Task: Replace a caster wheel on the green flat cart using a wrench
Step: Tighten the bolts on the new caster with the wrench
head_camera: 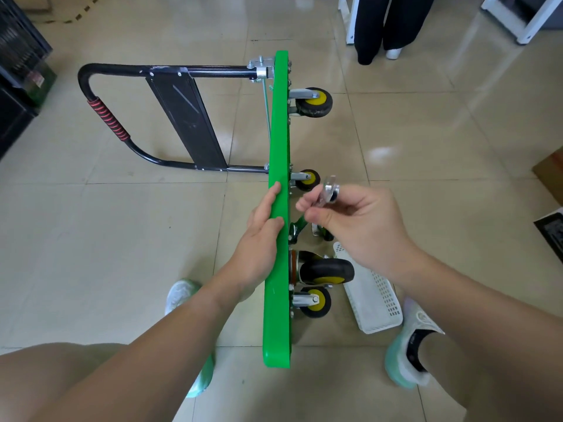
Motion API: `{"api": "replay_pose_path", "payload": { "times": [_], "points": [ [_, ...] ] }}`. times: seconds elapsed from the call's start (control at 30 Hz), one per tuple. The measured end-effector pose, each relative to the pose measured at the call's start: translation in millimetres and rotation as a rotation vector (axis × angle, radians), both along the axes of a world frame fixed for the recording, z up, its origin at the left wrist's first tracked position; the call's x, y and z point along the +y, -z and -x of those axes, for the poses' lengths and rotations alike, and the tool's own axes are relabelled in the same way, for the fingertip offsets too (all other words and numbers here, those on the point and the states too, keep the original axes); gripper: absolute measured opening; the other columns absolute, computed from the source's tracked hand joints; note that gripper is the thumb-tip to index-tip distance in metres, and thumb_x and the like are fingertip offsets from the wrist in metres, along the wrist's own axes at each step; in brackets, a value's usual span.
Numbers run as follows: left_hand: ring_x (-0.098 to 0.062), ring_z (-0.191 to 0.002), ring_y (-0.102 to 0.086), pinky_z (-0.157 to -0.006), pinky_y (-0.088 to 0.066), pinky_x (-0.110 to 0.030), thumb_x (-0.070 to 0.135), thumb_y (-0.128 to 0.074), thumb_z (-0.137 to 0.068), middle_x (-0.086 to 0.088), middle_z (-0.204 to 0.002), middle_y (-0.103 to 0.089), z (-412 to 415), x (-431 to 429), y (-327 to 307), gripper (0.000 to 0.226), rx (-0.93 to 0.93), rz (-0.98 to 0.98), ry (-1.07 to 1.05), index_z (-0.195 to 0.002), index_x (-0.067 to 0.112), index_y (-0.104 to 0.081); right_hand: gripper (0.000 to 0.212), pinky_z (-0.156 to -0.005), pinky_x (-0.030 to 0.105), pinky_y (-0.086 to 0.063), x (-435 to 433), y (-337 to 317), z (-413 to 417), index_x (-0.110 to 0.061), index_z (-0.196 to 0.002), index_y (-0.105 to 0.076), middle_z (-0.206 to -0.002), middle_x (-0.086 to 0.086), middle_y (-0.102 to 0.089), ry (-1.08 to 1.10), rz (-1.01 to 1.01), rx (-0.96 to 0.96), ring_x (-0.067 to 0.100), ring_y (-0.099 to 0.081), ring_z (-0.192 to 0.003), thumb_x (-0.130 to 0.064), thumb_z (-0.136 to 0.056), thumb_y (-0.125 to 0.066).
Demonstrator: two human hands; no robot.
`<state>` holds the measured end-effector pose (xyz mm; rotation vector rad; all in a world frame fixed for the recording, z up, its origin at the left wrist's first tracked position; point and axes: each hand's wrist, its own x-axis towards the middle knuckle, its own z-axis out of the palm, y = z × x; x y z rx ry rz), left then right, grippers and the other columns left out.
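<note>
The green flat cart [278, 123] stands on its edge on the tiled floor, deck facing left, wheels facing right. My left hand [262, 239] grips the cart's upper edge near its middle. My right hand [353, 220] pinches a silver wrench [329, 191] just right of the cart, above the underside. Yellow-hubbed caster wheels show at the far end [315, 102], the middle [307, 179] and the near end [315, 301]. A larger black caster [327, 271] sits against the underside near the near end. The black handle [100, 114] with its red grip lies folded out to the left.
A white perforated basket [373, 296] lies on the floor right of the cart, by my right foot [409, 357]. My left foot [182, 295] is left of the cart. Another person's legs [384, 25] stand at the back. A cardboard box [551, 175] is at the right edge.
</note>
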<state>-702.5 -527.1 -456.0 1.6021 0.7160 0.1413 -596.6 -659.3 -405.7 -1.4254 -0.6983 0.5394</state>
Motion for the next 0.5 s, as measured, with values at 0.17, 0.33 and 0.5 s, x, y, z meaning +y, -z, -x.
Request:
{"api": "replay_pose_path", "payload": {
  "times": [0.17, 0.33, 0.5],
  "points": [
    [0.031, -0.106, -0.044, -0.085, -0.036, -0.005, 0.033, -0.04, -0.1, 0.016, -0.154, -0.036, 1.2, -0.3, 1.5, 0.062, -0.035, -0.019, 0.015, -0.153, 0.062, -0.028, 0.034, -0.085, 0.024, -0.058, -6.8, 15.4, 20.1, -0.018, -0.089, -0.077, -0.088, -0.008, -0.077, -0.031, -0.031, -0.054, 0.008, -0.074, -0.086, 0.012, -0.074, -0.079],
    [-0.009, -0.125, -0.053, -0.114, -0.039, -0.036, 0.041, -0.04, -0.085, 0.001, -0.153, -0.046, 2.9, -0.4, 1.5, 0.068, -0.022, 0.016, -0.016, -0.147, 0.069, -0.033, 0.026, -0.078, 0.029, -0.062, -14.2, 29.4, 30.2, -0.013, -0.1, -0.078, -0.094, 0.001, -0.075, -0.111, -0.084, -0.297, 0.011, -0.076, -0.082, 0.006, -0.083, -0.074],
    [-0.042, -0.138, -0.042, -0.115, -0.036, -0.047, 0.042, -0.037, -0.086, -0.03, -0.153, -0.04, 4.5, -2.4, -1.6, 0.067, 0.001, -0.003, -0.025, -0.148, 0.067, -0.033, 0.017, -0.075, 0.041, -0.063, -15.7, 32.8, 27.8, -0.008, -0.098, -0.078, -0.1, 0.006, -0.077, -0.125, -0.046, -0.599, 0.016, -0.076, -0.085, -0.01, -0.086, -0.065]
  ]
}}
